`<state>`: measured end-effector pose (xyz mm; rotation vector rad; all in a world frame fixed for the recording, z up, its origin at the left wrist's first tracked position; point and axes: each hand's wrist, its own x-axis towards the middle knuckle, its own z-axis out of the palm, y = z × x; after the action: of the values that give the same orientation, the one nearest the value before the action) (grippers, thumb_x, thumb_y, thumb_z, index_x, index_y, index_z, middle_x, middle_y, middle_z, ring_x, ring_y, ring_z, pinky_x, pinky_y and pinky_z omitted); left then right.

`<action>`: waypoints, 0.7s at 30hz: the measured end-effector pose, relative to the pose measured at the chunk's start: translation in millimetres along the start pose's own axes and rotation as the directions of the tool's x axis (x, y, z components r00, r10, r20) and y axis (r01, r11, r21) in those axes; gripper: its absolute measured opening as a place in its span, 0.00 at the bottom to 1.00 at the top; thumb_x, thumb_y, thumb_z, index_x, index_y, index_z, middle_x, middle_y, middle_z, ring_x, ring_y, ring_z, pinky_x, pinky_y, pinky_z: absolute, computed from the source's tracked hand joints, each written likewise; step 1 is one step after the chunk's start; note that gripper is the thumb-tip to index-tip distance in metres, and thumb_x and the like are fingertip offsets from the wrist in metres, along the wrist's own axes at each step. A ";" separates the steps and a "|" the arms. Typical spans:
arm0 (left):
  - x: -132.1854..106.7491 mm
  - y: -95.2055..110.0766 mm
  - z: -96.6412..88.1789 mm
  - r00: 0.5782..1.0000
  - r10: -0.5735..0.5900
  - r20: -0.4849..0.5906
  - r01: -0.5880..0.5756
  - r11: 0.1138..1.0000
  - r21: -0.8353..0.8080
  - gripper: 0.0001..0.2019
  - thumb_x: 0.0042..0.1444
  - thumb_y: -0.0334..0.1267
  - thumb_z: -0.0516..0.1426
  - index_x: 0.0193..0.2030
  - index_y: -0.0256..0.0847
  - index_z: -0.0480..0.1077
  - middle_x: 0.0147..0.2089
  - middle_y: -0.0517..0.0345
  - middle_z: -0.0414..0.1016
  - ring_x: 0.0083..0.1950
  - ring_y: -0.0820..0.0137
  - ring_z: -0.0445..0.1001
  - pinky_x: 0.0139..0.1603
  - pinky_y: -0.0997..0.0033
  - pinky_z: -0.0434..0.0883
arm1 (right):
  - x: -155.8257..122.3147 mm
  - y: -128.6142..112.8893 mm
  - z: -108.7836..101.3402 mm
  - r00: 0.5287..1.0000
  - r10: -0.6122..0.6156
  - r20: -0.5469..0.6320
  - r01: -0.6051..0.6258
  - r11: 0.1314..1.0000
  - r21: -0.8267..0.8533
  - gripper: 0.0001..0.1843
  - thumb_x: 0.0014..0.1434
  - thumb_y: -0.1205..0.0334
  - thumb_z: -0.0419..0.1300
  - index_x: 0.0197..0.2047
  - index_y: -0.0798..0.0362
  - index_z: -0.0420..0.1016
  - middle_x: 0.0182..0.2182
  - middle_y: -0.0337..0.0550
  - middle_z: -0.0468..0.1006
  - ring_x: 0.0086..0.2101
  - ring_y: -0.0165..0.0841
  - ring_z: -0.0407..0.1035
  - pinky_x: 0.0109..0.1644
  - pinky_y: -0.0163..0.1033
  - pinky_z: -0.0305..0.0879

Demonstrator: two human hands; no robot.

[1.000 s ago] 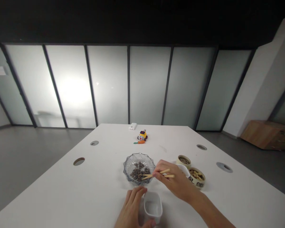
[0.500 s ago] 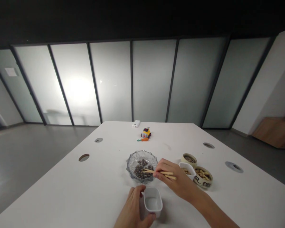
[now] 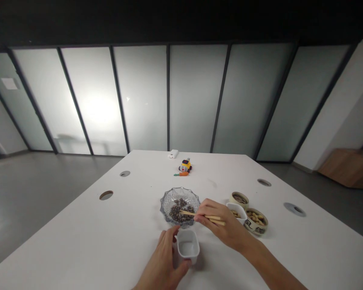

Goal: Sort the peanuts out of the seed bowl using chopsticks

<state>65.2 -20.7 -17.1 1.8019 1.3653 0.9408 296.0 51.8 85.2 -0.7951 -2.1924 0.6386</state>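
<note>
My right hand (image 3: 214, 217) grips a pair of wooden chopsticks (image 3: 215, 219), their tips down among small dark brown beans (image 3: 179, 212). Those beans lie in a scalloped clear glass bowl (image 3: 168, 197) in front of me. Whether the tips pinch a bean is too small to make out. My left hand (image 3: 167, 257) holds a small white square cup (image 3: 188, 245) by its left side, thumb at the near edge and fingers at the far corner. No contents show inside the cup. It stands just on the near side of the glass bowl.
To the right stand a white dish of nuts (image 3: 240, 220), a patterned bowl of peanuts (image 3: 257, 230) and a smaller bowl of dark seeds (image 3: 239, 203). Farther back are a yellow toy truck (image 3: 185, 165), a toy screwdriver (image 3: 183, 174) and a white box (image 3: 173, 154). Round holes pierce the white table (image 3: 78, 237).
My left hand and the white cup have shifted slightly left and closer to the glass bowl. The chopsticks stay in the beans, and the view has tilted a little.
</note>
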 end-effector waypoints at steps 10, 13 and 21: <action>-1.4 5.7 -3.0 0.998 -0.058 -0.004 0.058 0.998 -0.028 0.35 0.57 0.35 0.63 0.71 0.40 0.59 0.63 0.43 0.71 0.56 0.55 0.74 0.62 0.54 0.71 | -8.4 -25.1 -74.3 0.974 0.170 -0.150 -0.164 0.985 0.051 0.25 0.69 0.38 0.62 0.33 0.49 0.85 0.32 0.47 0.83 0.32 0.38 0.75 0.35 0.40 0.72; -2.2 3.6 -2.4 0.999 -0.052 -0.001 0.052 0.998 -0.038 0.35 0.58 0.36 0.63 0.71 0.38 0.58 0.65 0.41 0.71 0.57 0.55 0.74 0.63 0.54 0.71 | -11.8 -30.6 -79.4 0.975 0.215 -0.052 -0.209 0.972 0.103 0.27 0.67 0.35 0.64 0.31 0.49 0.84 0.30 0.47 0.83 0.31 0.38 0.76 0.33 0.39 0.73; -0.9 8.7 -4.5 0.997 -0.078 0.001 0.078 0.997 -0.021 0.35 0.57 0.35 0.63 0.71 0.38 0.60 0.62 0.43 0.74 0.56 0.55 0.74 0.62 0.56 0.71 | -2.1 -23.2 -47.5 0.973 0.153 -0.172 -0.153 0.988 0.014 0.25 0.71 0.38 0.60 0.33 0.48 0.83 0.32 0.44 0.82 0.33 0.37 0.75 0.37 0.39 0.72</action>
<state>65.3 -23.0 -7.6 1.7206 1.4094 0.9103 324.9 43.9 128.9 -0.9887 -1.9878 0.6218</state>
